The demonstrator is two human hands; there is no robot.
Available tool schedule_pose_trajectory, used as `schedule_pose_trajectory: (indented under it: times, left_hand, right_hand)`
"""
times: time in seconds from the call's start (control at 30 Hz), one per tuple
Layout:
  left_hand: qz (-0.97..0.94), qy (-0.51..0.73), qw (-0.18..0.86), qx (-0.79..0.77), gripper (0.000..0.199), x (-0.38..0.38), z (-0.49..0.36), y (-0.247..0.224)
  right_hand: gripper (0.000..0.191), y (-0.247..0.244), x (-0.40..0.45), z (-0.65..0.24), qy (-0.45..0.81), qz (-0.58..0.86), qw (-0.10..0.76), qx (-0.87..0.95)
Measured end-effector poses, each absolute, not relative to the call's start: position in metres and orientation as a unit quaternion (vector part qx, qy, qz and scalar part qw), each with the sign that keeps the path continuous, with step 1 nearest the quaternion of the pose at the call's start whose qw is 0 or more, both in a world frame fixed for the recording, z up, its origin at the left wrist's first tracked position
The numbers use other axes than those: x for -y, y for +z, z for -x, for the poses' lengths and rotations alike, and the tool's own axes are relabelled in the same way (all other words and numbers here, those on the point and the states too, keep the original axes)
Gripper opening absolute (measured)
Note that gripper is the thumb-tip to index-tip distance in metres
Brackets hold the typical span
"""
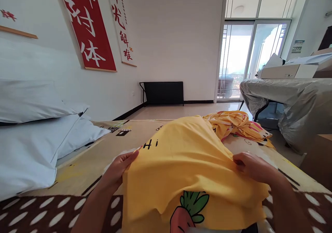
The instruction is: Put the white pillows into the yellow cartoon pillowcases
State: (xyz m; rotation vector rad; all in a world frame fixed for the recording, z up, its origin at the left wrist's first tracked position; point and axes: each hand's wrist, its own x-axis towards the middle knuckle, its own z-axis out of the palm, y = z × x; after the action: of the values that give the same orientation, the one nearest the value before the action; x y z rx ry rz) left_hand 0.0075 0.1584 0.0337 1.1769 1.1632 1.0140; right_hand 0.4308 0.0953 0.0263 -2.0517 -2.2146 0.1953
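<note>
Below the grip the carrot print (181, 220) is cut off, and the fingertips of the right hand (246, 163) are hard to make out! Patterned bedding (85, 165) leaves room between the left hand (127, 162) and the white pillows (28, 153); both arms reach forward, hands clamped on the yellow cloth (181, 163) stretched between them.

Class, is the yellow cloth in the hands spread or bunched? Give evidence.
Spread, though rippled: left hand and right hand hold the yellow cloth at opposite sides; its carrot print shows.
</note>
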Motion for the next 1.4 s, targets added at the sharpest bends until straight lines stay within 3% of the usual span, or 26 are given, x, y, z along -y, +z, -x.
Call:
schedule_pose_trajectory:
  times: [0.13, 0.27, 0.37, 0.47, 0.63, 0.77, 0.97, 1.27, 1.4]
  left_hand:
    - [-0.608, 0.285, 0.489, -0.557, 0.049, -0.158, 0.005, 0.031]
    - [-0.725, 0.042, 0.249, -0.641, 0.035, -0.167, -0.005, 0.009]
    - [-0.727, 0.061, 0.091, -0.678, 0.022, -0.157, -0.026, 0.013]
    - [-0.769, 0.170, -0.028, -0.615, 0.029, -0.132, -0.051, 0.032]
    - [-0.895, 0.203, 0.055, -0.394, 0.043, -0.098, -0.091, 0.039]
    - [-0.899, 0.167, 0.063, -0.400, 0.019, -0.100, -0.115, 0.017]
    - [-0.907, 0.158, 0.066, -0.385, 0.024, -0.105, -0.119, 0.009]
    - [-0.913, 0.147, 0.056, -0.377, 0.025, -0.075, -0.104, 0.047]
    - [-0.941, 0.132, 0.034, -0.309, 0.025, -0.070, -0.109, 0.047]
  right_hand:
    - [0.016, 0.030, -0.091, -0.407, 0.072, 0.682, 0.000, 0.728]
    - [0.027, 0.023, -0.104, -0.383, 0.106, 0.667, -0.060, 0.735]
    - [0.026, 0.029, -0.096, -0.382, 0.070, 0.688, -0.041, 0.721]
    - [0.028, 0.042, -0.080, -0.382, 0.029, 0.696, 0.046, 0.716]
    - [0.049, 0.039, -0.086, -0.363, 0.003, 0.611, 0.206, 0.764]
    - [0.038, 0.014, -0.117, -0.352, 0.008, 0.614, 0.189, 0.766]
    - [0.016, 0.003, -0.130, -0.357, 0.041, 0.616, 0.204, 0.760]
    - [0.021, 0.034, -0.096, -0.373, -0.039, 0.561, 0.228, 0.795]
    - [0.019, 0.025, -0.100, -0.374, 0.037, 0.555, 0.169, 0.814]
